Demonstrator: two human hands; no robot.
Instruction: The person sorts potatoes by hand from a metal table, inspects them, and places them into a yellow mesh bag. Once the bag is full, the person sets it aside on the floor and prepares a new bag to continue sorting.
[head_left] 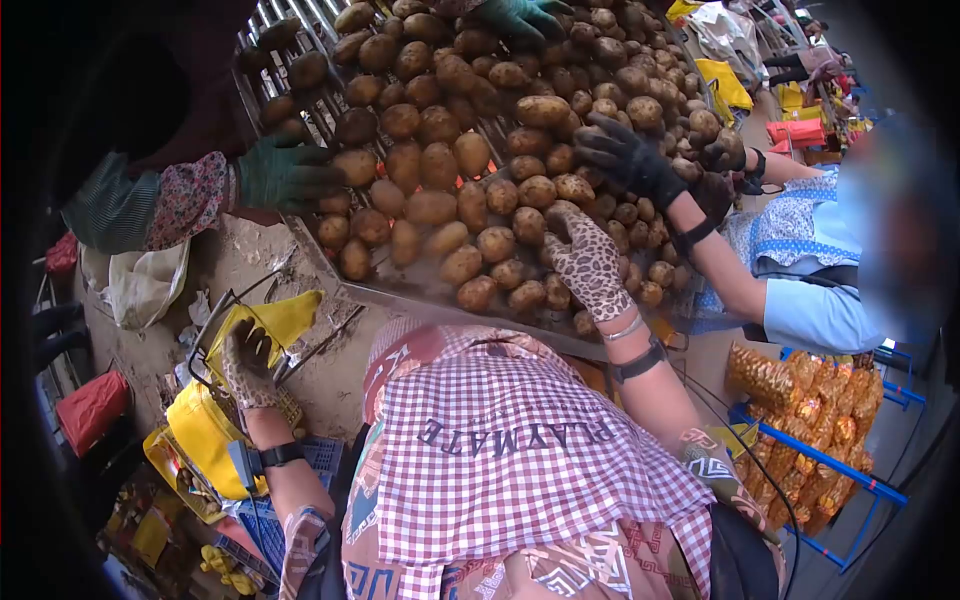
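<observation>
My right hand (590, 262), in a leopard-print glove, reaches over potatoes (496, 244) on the metal roller conveyor (318, 30). Its thumb and fingers are apart and touch the potatoes near the front edge; no potato shows lifted in it. Off to the left of the conveyor is my left hand (250, 368), in a matching glove with darkened fingers. Those fingers are spread and hold nothing that I can see. Beside that hand are a yellow bag (290, 325) and a yellow sheet (205, 440).
A green-gloved hand (285, 175) works at the left, another green glove (520, 15) at the far side. A co-worker's black-gloved hand (630, 160) reaches in from the right. Netted sacks of potatoes (810, 420) stand in a blue metal frame (830, 460). A cable (765, 470) hangs nearby.
</observation>
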